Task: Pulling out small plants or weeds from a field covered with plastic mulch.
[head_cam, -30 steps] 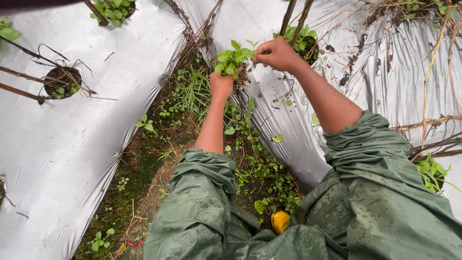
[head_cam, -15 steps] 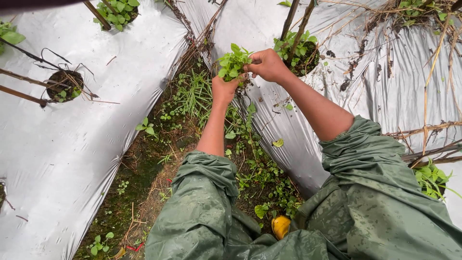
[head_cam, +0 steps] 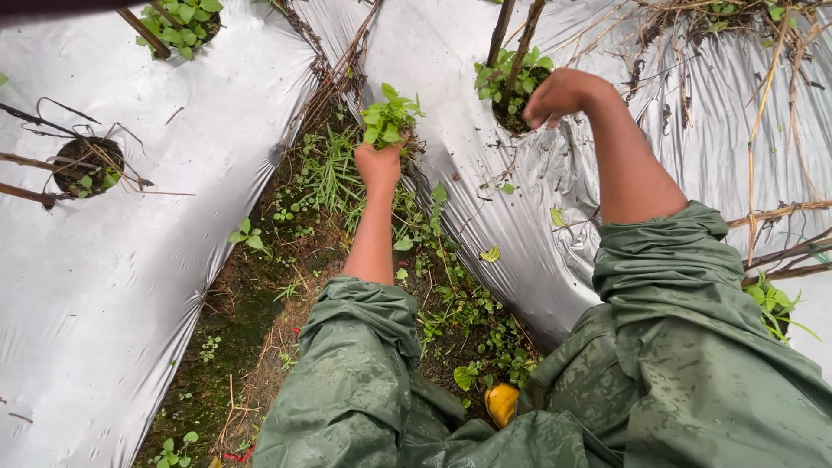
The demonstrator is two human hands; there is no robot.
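The right hand (head_cam: 559,94) hides its fingertips inside the planting hole (head_cam: 513,87), whose woody stems (head_cam: 513,39) are cut off by the top edge

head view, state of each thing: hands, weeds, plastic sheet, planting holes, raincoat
left hand: shut on a bunch of weeds, held upright over the furrow
right hand: fingers curled at the near planting hole, grip unclear
plastic sheet: wet, creased, over both beds
left planting hole: mostly bare soil, dry stems
raincoat sleeves: wet, pushed up
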